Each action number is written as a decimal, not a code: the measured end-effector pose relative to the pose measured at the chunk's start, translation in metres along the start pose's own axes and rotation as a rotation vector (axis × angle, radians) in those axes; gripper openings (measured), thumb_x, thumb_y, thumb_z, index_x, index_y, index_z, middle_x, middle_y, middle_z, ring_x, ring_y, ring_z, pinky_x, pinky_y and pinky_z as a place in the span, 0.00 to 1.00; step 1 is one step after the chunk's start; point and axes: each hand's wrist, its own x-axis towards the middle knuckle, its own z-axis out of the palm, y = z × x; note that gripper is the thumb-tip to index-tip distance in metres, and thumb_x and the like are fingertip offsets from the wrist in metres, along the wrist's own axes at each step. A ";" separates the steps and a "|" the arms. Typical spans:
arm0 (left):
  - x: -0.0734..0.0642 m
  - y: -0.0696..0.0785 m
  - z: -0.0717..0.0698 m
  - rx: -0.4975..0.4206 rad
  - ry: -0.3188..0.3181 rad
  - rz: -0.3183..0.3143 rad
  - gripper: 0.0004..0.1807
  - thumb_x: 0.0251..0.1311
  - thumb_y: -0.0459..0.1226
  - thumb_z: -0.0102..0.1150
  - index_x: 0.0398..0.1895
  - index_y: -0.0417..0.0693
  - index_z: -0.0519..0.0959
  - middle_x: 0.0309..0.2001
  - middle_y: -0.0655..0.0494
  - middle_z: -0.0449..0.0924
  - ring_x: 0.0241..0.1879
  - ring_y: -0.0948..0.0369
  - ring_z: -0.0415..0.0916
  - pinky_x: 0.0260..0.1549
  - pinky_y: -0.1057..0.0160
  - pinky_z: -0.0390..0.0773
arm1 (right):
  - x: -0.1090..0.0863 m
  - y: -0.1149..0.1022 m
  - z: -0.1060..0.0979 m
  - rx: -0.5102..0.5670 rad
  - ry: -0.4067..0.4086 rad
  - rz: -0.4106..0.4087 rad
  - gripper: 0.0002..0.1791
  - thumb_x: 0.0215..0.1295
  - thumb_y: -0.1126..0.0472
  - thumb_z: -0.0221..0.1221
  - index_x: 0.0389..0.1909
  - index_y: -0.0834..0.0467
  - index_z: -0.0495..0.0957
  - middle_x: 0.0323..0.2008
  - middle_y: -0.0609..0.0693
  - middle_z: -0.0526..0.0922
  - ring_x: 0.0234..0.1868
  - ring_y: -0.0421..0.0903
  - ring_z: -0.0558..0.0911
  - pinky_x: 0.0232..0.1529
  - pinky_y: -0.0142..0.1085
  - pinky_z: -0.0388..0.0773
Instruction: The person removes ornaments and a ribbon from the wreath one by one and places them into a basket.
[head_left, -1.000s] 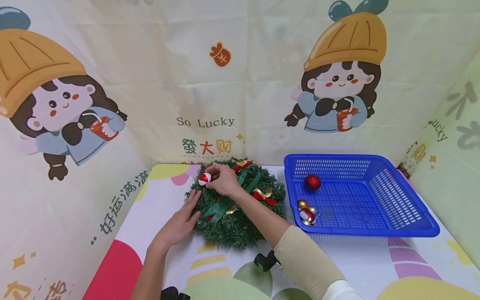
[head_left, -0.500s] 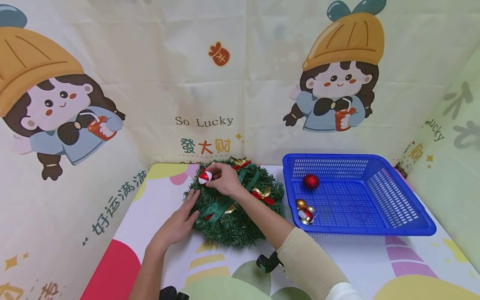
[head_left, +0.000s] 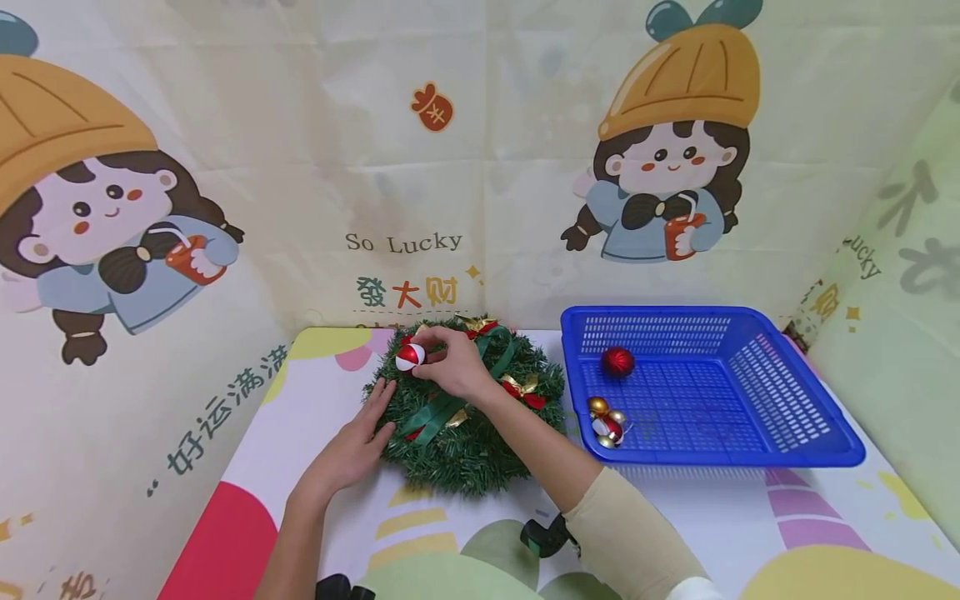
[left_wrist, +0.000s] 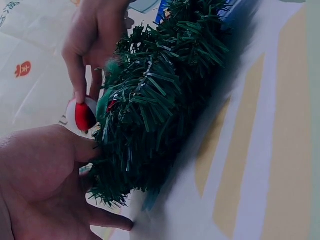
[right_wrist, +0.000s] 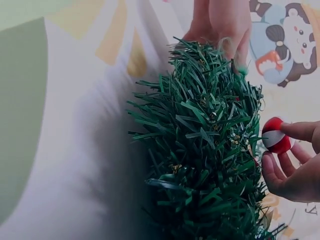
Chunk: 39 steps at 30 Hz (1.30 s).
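A green artificial Christmas wreath (head_left: 476,454) lies on the table, trimmed with a green ribbon (head_left: 435,417) and red and gold bows (head_left: 522,390). Over its upper left part, my right hand (head_left: 455,364) pinches a red and white Christmas ball (head_left: 409,357) between thumb and fingers. The right wrist view shows that ball (right_wrist: 276,136) right against the wreath's needles. My left hand (head_left: 351,448) rests at the wreath's left edge with its fingers extended. From the left wrist, the thumb and fingers of this hand (left_wrist: 45,180) appear spread around the wreath's side.
To the right of the wreath stands a blue plastic basket (head_left: 720,457). Inside it are a large red ball (head_left: 618,362) and a small cluster of gold and red balls (head_left: 606,425). A printed cloth wall (head_left: 517,167) rises behind the table.
The red and white ball has turned slightly in my right fingers, staying over the same part of the wreath. My left hand keeps its place. The whole view has shifted a little.
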 end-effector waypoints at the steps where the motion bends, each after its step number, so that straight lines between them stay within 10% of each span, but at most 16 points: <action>1: 0.000 0.000 0.000 -0.001 0.000 0.000 0.36 0.82 0.38 0.44 0.86 0.50 0.43 0.86 0.44 0.34 0.82 0.39 0.41 0.76 0.32 0.51 | -0.002 0.000 -0.001 0.003 0.001 -0.002 0.22 0.63 0.67 0.72 0.58 0.54 0.83 0.56 0.52 0.84 0.51 0.51 0.87 0.44 0.40 0.87; 39: 0.002 -0.002 0.001 -0.001 -0.012 -0.001 0.36 0.83 0.40 0.42 0.87 0.51 0.41 0.86 0.45 0.31 0.82 0.36 0.38 0.76 0.31 0.50 | -0.080 0.013 -0.080 0.200 0.127 -0.040 0.25 0.63 0.69 0.70 0.62 0.54 0.81 0.60 0.54 0.81 0.56 0.58 0.84 0.47 0.44 0.88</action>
